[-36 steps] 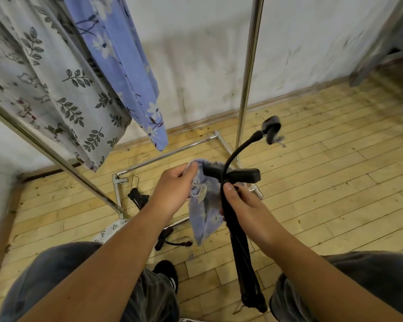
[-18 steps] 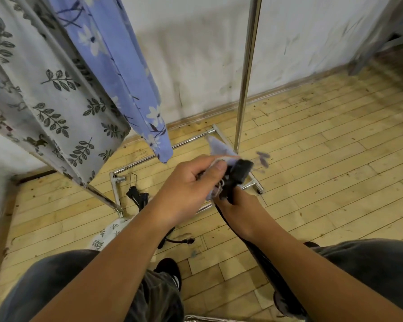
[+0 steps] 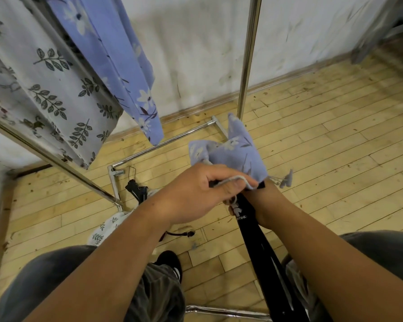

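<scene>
Head view, single entry.

Item: blue floral drawstring pouch [image 3: 237, 154]. It sits over the top end of a folded black tripod stand [image 3: 263, 256], in front of the person at mid-frame and above the wooden floor [image 3: 335, 147]. The stand's shaft slants down to the lower right, between the knees.

Step in hand, as judged: covering the stand's head. The pouch mouth lies at the hands and the fabric is bunched above them.

Next move, as judged: hold the shaft steady, then ease the hem further down or draw the pale cord [image 3: 228, 180] tight. The loose fabric could snag on the hidden head.

Grip, left hand [image 3: 196, 194]: the fingers are curled tight, pinching the cord and the pouch hem against the shaft.

Grip, right hand [image 3: 269, 203]: it is wrapped round the stand just below the pouch. Most of its fingers are hidden behind the left hand, but it appears closed firmly.

Surroundings: a chrome clothes-rack upright [image 3: 248, 56] stands behind the pouch. A blue floral garment [image 3: 116, 66] and a leaf-print fabric [image 3: 47, 94] hang at the upper left. A black hanger [image 3: 135, 189] lies on the floor by the rack foot.
</scene>
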`<state>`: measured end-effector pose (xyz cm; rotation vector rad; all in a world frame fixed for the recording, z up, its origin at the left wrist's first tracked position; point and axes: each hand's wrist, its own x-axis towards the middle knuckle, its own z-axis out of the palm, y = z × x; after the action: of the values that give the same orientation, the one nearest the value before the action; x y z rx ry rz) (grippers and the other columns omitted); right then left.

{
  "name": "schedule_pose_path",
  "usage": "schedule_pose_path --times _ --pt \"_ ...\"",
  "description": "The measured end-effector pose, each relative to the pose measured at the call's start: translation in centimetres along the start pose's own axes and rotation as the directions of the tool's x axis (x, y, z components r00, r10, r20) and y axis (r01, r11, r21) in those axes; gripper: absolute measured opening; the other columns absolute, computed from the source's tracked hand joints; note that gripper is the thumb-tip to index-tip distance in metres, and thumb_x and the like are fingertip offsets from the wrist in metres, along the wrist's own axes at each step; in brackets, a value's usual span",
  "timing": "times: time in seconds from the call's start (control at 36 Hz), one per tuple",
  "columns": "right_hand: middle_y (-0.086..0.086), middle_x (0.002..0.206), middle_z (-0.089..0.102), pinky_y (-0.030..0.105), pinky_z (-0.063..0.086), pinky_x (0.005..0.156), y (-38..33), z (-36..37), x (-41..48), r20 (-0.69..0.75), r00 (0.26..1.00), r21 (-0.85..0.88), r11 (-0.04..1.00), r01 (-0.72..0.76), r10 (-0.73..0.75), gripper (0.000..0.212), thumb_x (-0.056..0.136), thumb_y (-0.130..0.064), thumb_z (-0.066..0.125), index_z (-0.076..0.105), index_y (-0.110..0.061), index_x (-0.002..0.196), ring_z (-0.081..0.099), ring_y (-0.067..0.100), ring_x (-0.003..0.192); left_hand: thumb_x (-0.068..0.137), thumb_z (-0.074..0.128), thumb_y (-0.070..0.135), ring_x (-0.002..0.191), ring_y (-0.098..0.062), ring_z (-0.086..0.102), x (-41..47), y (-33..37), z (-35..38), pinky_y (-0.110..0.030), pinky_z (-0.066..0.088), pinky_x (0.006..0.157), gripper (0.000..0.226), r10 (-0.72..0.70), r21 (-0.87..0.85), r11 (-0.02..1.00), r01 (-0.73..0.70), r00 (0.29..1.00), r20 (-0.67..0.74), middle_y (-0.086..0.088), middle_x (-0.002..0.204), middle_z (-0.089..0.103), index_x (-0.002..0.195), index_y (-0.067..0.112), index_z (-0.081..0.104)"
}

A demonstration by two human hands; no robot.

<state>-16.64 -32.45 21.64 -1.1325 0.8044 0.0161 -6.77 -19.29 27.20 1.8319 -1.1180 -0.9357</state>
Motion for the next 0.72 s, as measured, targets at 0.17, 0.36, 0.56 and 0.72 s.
schedule_pose_path --times 0.17,0.36,0.56,0.72 --pt "0.015 0.098 0.072 0.040 0.056 0.088 -1.3 0.1 0.1 0.295 0.955 0.157 0.985 -0.076 0.026 0.029 0.099 -0.010 0.064 0.066 0.000 0.125 0.065 0.024 0.086 0.107 0.055 0.028 0.088 0.014 0.065 1.4 -1.3 -0.1 -0.008 0.047 0.073 0.023 -0.055 -0.049 0.998 0.043 0.965 -0.257 0.033 0.089 0.072 0.117 0.031 0.076" --pt "0.020 0.105 0.071 0.028 0.057 0.056 -2.1 0.1 -1.5 0.384 0.900 0.143 0.950 -0.279 0.206 0.042 0.103 -0.039 0.059 0.067 -0.005 0.125 0.072 0.021 0.077 0.105 0.058 0.036 0.091 -0.014 0.071 1.8 -2.5 -0.6 -0.027 0.051 0.078 0.019 -0.184 -0.091 0.983 0.161 0.911 -0.369 0.005 0.096 0.076 0.110 0.033 0.076" --pt "0.006 0.074 0.056 0.025 0.042 0.040 -1.8 0.7 -1.5 0.314 0.880 -0.031 0.931 -0.365 0.356 0.048 0.102 -0.058 0.050 0.059 -0.011 0.114 0.048 0.017 0.049 0.106 0.052 0.044 0.082 -0.025 0.064 1.7 -1.6 0.3 -0.036 0.049 0.068 0.023 -0.076 -0.080 0.996 0.049 0.919 -0.387 -0.005 0.087 0.072 0.099 0.039 0.073" --pt "0.005 0.072 0.051 0.024 0.043 0.039 -1.4 0.8 -0.9 0.263 0.895 -0.040 0.931 -0.364 0.361 0.036 0.107 -0.045 0.044 0.055 -0.010 0.110 0.048 0.014 0.046 0.106 0.055 0.029 0.079 0.000 0.046 1.4 -0.7 1.4 -0.009 0.033 0.074 0.040 0.123 0.103 0.990 -0.097 0.949 -0.290 0.019 0.080 0.048 0.069 0.041 0.048"
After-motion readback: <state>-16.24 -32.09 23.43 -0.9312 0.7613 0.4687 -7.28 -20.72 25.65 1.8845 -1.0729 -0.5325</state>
